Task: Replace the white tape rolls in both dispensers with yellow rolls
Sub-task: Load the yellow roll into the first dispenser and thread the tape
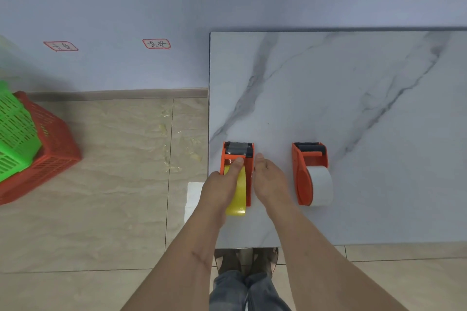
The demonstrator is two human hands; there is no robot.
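Note:
Two orange tape dispensers stand on the marble table (pixel 353 108). The left dispenser (pixel 249 159) carries a yellow tape roll (pixel 238 199). My left hand (pixel 222 184) grips this dispenser from its left side, with the thumb pressed on top of the yellow roll near the front. My right hand (pixel 270 182) rests against the dispenser's right side, fingers curled down along it. The right dispenser (pixel 303 179) stands apart to the right and holds a white tape roll (pixel 321 185). Neither hand touches it.
The left dispenser sits close to the table's left edge. A white object (pixel 193 197) lies below that edge, on the tiled floor. A green basket (pixel 15 134) sits inside a red basket (pixel 50 154) on the floor at far left. My feet show under the table's near edge.

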